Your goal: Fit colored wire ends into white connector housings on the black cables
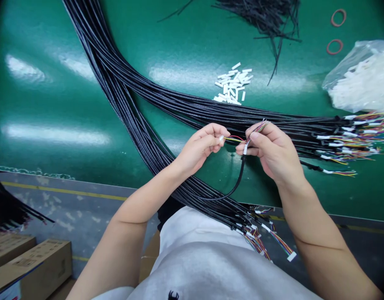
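Note:
My left hand (pixel 202 146) is closed in a pinch on a small white connector (pixel 221 138) with thin coloured wires (pixel 234 139) running into it. My right hand (pixel 273 151) is closed around the end of a black cable (pixel 240 175), gripping it where its coloured wires fan out. The cable loops down from my right hand toward my lap. Both hands are held above a green table (pixel 54 104), over a thick bundle of black cables (pixel 123 83) that sweeps across it.
A heap of small white connectors (pixel 233 83) lies behind my hands. A clear bag of white parts (pixel 362 79) sits at the right, with two red rubber rings (pixel 335 31) above it. Short black pieces (pixel 269 16) lie at the back. Cardboard boxes (pixel 32 266) stand on the floor, lower left.

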Available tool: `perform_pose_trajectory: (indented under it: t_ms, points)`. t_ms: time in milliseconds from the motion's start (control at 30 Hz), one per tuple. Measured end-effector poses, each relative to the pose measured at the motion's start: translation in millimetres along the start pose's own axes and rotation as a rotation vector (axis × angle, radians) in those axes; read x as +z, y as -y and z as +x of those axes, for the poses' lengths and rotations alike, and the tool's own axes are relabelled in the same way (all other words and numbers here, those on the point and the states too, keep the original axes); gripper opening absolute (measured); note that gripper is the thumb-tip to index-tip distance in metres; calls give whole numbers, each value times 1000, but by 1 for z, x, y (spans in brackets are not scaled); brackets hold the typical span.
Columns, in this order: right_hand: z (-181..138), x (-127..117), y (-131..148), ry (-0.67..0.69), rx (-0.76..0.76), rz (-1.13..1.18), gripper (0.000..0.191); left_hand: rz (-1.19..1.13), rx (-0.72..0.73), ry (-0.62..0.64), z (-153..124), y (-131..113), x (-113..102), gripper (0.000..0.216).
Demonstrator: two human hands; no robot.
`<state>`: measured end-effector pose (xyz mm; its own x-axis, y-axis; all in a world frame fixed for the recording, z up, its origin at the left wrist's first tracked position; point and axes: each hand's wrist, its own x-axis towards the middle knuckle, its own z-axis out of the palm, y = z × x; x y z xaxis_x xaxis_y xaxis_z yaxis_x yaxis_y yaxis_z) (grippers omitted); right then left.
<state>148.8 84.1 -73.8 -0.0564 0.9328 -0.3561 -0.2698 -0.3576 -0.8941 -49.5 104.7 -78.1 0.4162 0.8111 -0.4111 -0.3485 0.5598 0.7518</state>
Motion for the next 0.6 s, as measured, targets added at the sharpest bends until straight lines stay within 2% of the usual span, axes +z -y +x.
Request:
perform_pose_trajectory:
  t_ms: [133, 300, 500, 600]
  points:
    - [-1, 0, 1, 16, 36, -9, 28, -20, 27, 1, 0, -1, 0, 12]
    - [-2, 2, 4, 28, 82, 24, 23, -65, 57, -3, 0, -2, 2, 12]
    - [2, 1, -1, 74, -209, -18, 24, -68, 18, -7, 0, -2, 3, 12]
    - [2, 0, -3, 50, -225, -58, 23, -69, 13, 13, 0, -2, 2, 13]
